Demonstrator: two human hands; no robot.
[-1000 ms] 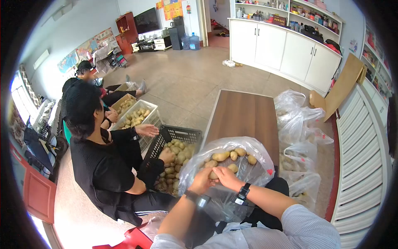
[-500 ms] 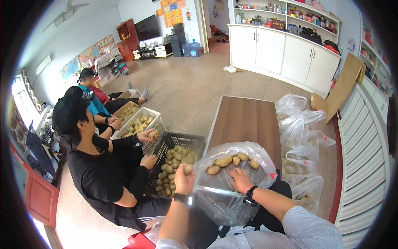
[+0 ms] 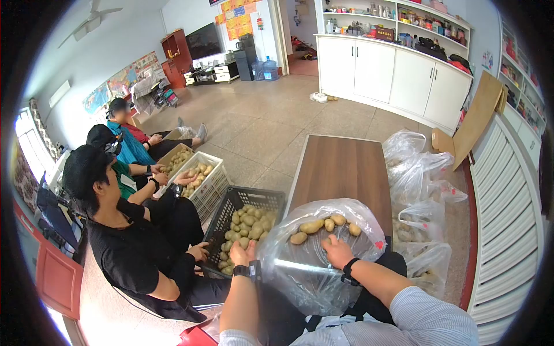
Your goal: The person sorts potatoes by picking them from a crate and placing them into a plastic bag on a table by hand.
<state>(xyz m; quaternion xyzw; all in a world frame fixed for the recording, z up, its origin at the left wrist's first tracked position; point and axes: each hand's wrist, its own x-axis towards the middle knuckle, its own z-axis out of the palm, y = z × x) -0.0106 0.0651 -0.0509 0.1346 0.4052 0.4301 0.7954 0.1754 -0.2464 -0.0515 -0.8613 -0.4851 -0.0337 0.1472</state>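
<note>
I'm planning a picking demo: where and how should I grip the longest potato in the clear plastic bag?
Probably across the middle of the longest potato, from above and the near side: it lies roughly left to right, the leftmost potato crowds one end, and its near flank faces bare plastic.

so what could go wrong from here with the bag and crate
The clear bag drapes from the table toward the person's lap, so it might slip and spill the potatoes inside.

The left hand is at the black crate with a co-worker's hand nearby, so the two could bump.
</note>
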